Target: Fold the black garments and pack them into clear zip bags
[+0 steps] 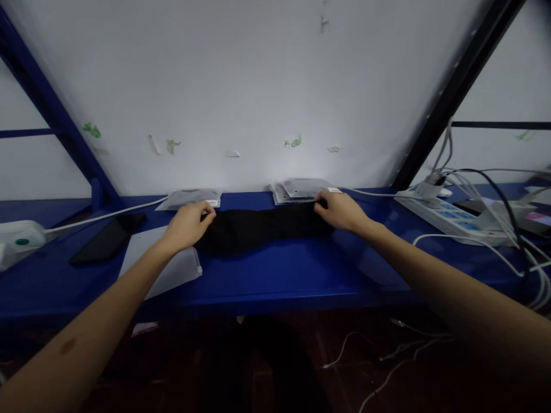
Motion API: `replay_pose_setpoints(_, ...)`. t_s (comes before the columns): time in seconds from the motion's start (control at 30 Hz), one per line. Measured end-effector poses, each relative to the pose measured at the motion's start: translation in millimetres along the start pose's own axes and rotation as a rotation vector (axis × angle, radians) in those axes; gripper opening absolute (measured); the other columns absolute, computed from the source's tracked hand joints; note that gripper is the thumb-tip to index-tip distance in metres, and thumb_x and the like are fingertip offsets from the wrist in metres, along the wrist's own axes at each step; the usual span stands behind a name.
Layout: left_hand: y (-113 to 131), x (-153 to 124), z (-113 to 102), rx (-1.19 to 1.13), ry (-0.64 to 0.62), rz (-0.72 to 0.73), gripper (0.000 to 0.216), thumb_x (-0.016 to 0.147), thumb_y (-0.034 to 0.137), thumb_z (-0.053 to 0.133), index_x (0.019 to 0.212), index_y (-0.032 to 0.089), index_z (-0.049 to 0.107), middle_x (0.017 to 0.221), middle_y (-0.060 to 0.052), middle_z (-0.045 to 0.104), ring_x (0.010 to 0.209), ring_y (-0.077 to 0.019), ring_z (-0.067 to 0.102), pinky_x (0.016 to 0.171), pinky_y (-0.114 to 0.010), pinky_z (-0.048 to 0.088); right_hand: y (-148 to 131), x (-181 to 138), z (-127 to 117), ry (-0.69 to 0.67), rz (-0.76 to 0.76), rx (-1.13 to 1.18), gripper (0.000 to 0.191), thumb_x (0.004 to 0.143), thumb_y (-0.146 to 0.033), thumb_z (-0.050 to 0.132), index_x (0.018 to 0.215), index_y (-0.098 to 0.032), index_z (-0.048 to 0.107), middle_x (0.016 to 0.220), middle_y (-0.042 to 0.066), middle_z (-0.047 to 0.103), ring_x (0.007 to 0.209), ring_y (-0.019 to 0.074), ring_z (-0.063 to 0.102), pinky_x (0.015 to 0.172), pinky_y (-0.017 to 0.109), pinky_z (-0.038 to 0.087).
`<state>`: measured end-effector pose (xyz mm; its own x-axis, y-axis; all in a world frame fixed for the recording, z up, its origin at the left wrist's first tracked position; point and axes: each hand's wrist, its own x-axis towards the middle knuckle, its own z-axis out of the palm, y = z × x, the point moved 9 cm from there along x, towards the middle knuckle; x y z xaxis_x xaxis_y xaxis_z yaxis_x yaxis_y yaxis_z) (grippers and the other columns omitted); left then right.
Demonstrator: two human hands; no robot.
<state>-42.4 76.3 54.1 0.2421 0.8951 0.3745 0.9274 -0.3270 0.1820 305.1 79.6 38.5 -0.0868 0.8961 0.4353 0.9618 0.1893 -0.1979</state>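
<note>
A long piece of black cloth (262,228) lies stretched sideways across the blue tabletop. My left hand (191,225) pinches its left end, thumb and fingers pressed together. At the other end, my right hand (338,210) grips the upper right corner with closed fingers. Partly under my left forearm is a flat, frosted zip bag (172,272) with its slider at the right edge. Behind my left hand rests a filled frosted bag (185,198) with a white label. Beyond the cloth, near my right hand, a small stack of similar bags (297,188) lies against the wall.
A dark phone-like slab (107,238) lies at left, near a white plug device (21,238) with a cable. To the right stands a white power strip (456,218) with tangled cables. The blue table (275,281) meets a white wall behind. Loose cables lie on the floor.
</note>
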Motion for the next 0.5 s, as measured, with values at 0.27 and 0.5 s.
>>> replay_pose_setpoints(0.27, -17, 1, 33, 0.112, 0.019, 0.017, 0.019, 0.093, 0.031, 0.053, 0.101, 0.021, 0.067, 0.103, -0.009, 0.07, 0.104, -0.0294, 0.061, 0.087, -0.042, 0.044, 14, 3, 51, -0.08, 0.012, -0.001, 0.035, 0.092, -0.034, 0.047, 0.109, -0.017, 0.073, 0.115, 0.017, 0.069, 0.111, 0.0303, 0.062, 0.092, 0.041, 0.048)
replay_pose_setpoints(0.5, -19, 2, 33, 0.092, 0.018, 0.017, 0.016, 0.09, 0.03, 0.058, 0.101, 0.021, 0.066, 0.1, -0.007, 0.069, 0.101, -0.028, 0.06, 0.087, -0.041, 0.045, 25, -7, 45, -0.037, 0.042, 0.059, 0.029, 0.09, -0.035, 0.051, 0.1, -0.017, 0.071, 0.106, 0.014, 0.072, 0.107, 0.0297, 0.064, 0.091, 0.04, 0.048)
